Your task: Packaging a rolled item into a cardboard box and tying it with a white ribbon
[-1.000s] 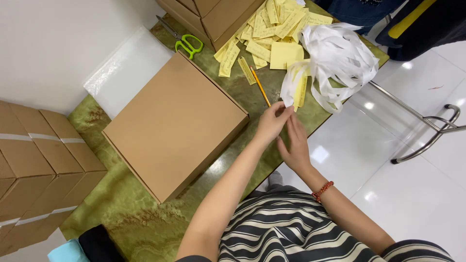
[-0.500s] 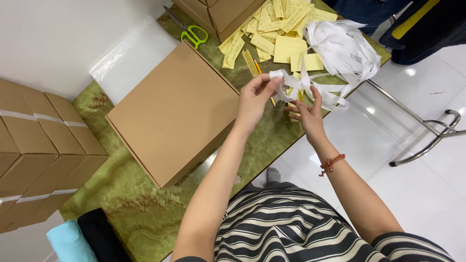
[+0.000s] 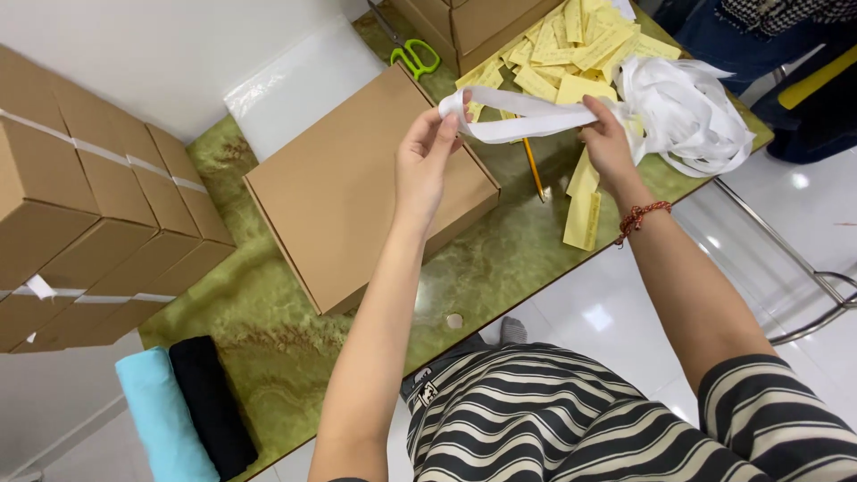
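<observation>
Above the desk (image 3: 500,268), a white paper strip (image 3: 527,120) is hanging taut-ish between both hands, held clear of the surface, probably so it is separating from the tangle. Left hand (image 3: 427,161) is pinching the looped end between thumb and fingertips, grip closed on it; the strip is running out rightward from that pinch. Right hand (image 3: 607,143) is closing on the other end, just beside the white strip pile (image 3: 692,112); whether the strip is still joined to that pile is hard to tell. Directly below is sitting a closed flat cardboard box (image 3: 357,192), with a pencil (image 3: 533,168) and yellow slips (image 3: 571,54) beside it. Green scissors (image 3: 415,58) are lying further back; taped boxes (image 3: 89,205) are stacking up at far left.
</observation>
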